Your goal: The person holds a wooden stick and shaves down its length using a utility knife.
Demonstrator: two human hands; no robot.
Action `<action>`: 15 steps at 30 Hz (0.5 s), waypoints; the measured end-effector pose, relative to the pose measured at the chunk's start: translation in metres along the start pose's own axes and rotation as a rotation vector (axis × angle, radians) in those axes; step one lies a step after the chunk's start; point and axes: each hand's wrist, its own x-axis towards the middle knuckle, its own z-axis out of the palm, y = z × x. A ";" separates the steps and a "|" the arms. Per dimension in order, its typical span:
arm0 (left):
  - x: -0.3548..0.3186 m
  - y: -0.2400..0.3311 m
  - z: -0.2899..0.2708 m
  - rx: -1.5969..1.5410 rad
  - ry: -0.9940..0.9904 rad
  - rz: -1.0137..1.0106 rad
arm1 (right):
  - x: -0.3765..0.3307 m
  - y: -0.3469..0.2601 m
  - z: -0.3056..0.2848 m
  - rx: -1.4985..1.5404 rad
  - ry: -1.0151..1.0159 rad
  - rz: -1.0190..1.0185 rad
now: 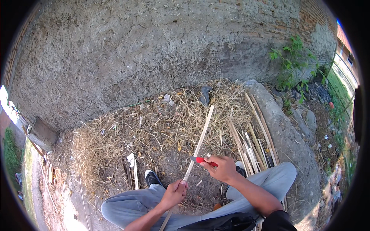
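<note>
From the head view, a long, pale bamboo strip (199, 141) is seen — thin, flat and straight, running from the lap up over a bed of dry straw (154, 123). Its lower part is enclosed in the clenched grip of the left hand (175, 192). A red-handled knife (203, 160) is grasped by the right hand (221, 167) and laid against the strip's edge. More split strips (254, 142) are piled to the right — beside a rough plastered wall (154, 50).
</note>
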 end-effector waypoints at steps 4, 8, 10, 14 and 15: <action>-0.007 -0.005 0.007 0.093 0.074 0.113 | -0.002 -0.003 0.005 -0.031 0.003 -0.022; -0.009 -0.011 0.009 0.206 0.115 0.181 | 0.001 0.003 0.010 -0.059 0.000 0.024; -0.011 -0.006 0.008 0.158 0.095 0.145 | 0.001 0.006 0.012 -0.067 -0.002 0.031; -0.013 -0.006 0.009 0.123 0.089 0.117 | 0.003 0.014 0.019 -0.041 0.022 0.028; -0.013 -0.005 0.010 0.125 0.084 0.117 | 0.003 0.018 0.021 -0.044 0.024 0.032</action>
